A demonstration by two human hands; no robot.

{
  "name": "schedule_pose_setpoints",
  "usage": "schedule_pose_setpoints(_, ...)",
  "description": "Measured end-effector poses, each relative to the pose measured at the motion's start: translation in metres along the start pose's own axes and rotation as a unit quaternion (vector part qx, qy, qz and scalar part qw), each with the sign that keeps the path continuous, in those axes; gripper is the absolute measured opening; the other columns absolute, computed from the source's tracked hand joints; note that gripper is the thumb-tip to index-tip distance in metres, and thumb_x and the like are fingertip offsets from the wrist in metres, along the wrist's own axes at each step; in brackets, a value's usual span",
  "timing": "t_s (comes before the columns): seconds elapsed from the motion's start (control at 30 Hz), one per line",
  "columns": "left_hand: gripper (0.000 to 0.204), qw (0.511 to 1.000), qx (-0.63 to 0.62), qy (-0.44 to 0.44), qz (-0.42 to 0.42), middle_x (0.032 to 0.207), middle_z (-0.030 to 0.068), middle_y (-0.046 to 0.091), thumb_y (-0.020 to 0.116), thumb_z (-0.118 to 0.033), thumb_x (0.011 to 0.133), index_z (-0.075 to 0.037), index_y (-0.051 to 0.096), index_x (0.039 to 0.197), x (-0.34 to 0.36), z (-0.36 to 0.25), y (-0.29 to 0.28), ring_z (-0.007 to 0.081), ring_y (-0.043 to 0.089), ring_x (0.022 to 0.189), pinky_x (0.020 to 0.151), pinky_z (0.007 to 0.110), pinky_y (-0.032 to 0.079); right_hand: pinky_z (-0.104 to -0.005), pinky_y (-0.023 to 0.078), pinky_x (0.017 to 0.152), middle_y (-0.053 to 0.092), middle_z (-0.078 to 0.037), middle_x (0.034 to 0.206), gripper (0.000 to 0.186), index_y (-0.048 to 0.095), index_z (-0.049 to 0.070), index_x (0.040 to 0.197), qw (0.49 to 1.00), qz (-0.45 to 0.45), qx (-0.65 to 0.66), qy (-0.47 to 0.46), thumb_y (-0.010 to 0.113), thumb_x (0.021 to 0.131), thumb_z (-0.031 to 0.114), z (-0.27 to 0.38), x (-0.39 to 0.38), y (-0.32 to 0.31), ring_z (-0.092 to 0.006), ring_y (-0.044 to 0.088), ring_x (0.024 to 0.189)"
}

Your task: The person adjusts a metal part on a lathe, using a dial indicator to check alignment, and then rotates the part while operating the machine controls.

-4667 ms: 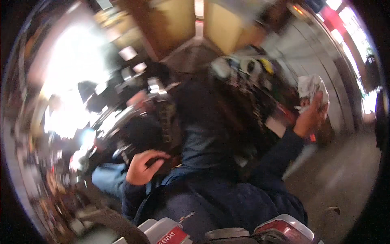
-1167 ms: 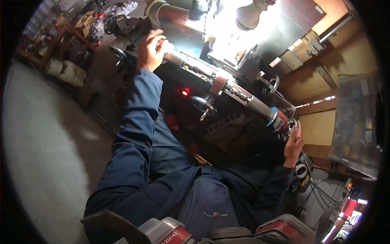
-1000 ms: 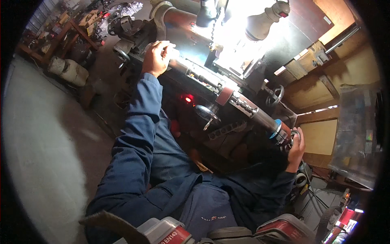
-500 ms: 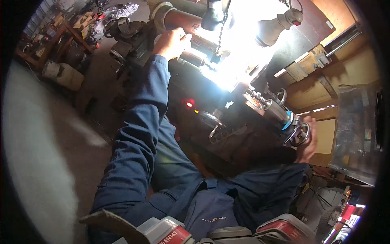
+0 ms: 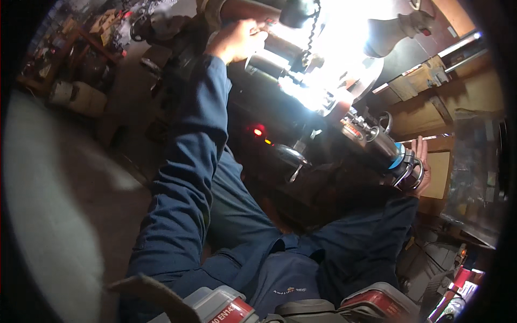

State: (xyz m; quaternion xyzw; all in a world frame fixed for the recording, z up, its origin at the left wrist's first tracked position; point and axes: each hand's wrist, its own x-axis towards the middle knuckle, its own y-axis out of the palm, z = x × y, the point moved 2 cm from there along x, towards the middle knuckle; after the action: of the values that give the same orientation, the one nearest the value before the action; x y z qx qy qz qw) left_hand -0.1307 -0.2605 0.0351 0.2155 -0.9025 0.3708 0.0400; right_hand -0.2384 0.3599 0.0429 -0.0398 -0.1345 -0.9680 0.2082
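Note:
My left hand (image 5: 237, 42) is closed at the top of a metalworking machine that looks like a lathe, beside a bright metal cylinder (image 5: 266, 63). What its fingers hold, if anything, is hidden. At the machine's right end, my right hand (image 5: 424, 166) rests against the rim of a small metal handwheel (image 5: 412, 173), fingers stretched upward and palm partly covered by the wheel. A steel barrel (image 5: 381, 146) with a blue band (image 5: 397, 156) leads to that wheel. Between my hands, strong glare washes out the middle of the machine.
Nearer to me, a second handwheel (image 5: 291, 155) with a crank handle sticks out, beside a red light (image 5: 258, 132). A dark lamp head (image 5: 297, 12) and a flexible, segmented hose (image 5: 311, 35) hang overhead. Wooden boards (image 5: 412, 121) and a plastic sheet (image 5: 474, 172) stand at the right.
The view has shifted, so the machine sits farther right and lower. My right hand's fingers have straightened upward at the handwheel. My left hand stays closed at the same spot.

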Motion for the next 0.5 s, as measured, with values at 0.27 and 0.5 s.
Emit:
schedule_pose_setpoints(0.27, 0.039, 0.997, 0.083, 0.006, 0.010, 0.102, 0.0169, 0.072, 0.062, -0.042, 0.090, -0.005, 0.070, 0.103, -0.006, -0.033, -0.008, 0.0348, 0.069, 0.095, 0.086, 0.044, 0.053, -0.0496, 0.026, 0.120, 0.025, -0.017, 0.158, 0.083, 0.014, -0.002, 0.156, 0.992, -0.121, -0.021, 0.006, 0.048, 0.090, 0.037, 0.008, -0.009, 0.073, -0.0322, 0.024, 0.147)
schedule_pose_setpoints(0.5, 0.035, 0.998, 0.048, 0.031, 0.005, 0.097, 0.0164, 0.073, 0.064, -0.039, 0.091, -0.005, 0.071, 0.095, -0.007, -0.025, -0.004, 0.0323, 0.070, 0.090, 0.082, 0.042, 0.055, -0.0555, 0.039, 0.111, 0.046, -0.014, 0.143, 0.082, 0.020, 0.000, 0.155, 0.986, 0.001, 0.123, 0.113, 0.060, 0.086, 0.022, 0.014, -0.013, 0.011, -0.0341, 0.048, 0.133)
